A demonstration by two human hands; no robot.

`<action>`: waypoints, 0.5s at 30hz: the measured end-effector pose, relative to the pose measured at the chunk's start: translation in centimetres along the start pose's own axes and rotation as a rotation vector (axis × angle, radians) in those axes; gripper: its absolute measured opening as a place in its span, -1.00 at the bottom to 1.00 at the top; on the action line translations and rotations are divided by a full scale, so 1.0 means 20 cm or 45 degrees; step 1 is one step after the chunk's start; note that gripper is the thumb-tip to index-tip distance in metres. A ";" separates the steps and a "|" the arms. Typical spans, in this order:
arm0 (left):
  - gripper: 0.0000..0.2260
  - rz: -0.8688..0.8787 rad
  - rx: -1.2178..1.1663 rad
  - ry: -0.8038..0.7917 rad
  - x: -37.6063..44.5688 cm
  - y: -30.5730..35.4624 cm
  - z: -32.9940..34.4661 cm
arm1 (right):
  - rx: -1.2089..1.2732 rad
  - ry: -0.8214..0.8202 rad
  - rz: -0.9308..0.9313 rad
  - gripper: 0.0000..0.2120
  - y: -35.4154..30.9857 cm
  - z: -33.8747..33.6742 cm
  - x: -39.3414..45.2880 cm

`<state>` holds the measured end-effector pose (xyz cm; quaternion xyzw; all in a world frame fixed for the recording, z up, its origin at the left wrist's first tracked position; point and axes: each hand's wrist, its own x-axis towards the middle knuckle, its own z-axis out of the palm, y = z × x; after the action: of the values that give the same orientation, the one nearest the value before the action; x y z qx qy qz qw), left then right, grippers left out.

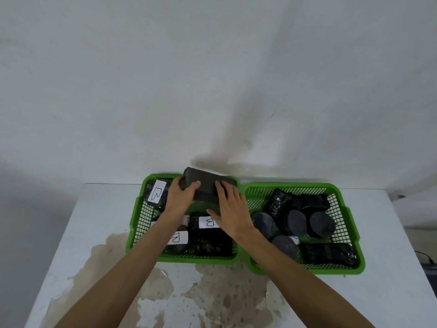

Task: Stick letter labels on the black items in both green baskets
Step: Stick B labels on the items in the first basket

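Two green baskets sit side by side, touching, on your stained white table point(99, 233). Your left hand point(181, 196) and right hand point(230, 207) hold one black block point(203, 188) raised over the far part of the left basket point(136, 223). Your left fingers point(195, 185) wrap its left end, clamped on it, while your right fingers point(221, 188) lie spread and flat across its near face. Below your hands, the left basket holds black items carrying white labels marked B: one at the far left corner point(157, 193), one in the middle point(209, 222), one at the near side point(177, 237). The right basket point(350, 216) holds dark round pieces point(296, 222) and black wrapped packs point(327, 254), most showing no label from your viewpoint.
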<state>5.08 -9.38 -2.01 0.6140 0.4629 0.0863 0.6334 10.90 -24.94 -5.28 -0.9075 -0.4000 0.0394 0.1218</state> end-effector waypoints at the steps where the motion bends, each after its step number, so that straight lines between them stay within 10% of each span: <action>1: -0.46 -0.007 -0.039 -0.015 -0.01 0.04 -0.03 | -0.035 0.082 -0.031 -0.24 0.00 -0.02 0.00; 8: -0.51 -0.026 -0.045 -0.095 -0.06 0.17 -0.20 | -0.142 0.242 -0.287 -0.39 0.01 -0.17 0.09; 15: -0.38 0.664 0.628 -0.061 -0.03 0.04 -0.34 | 0.597 -0.227 -0.043 -0.47 0.01 -0.38 0.16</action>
<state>0.35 -4.96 0.18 0.8478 0.2826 0.1164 0.4334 14.56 -24.14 2.13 -0.8406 -0.4042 0.2090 0.2938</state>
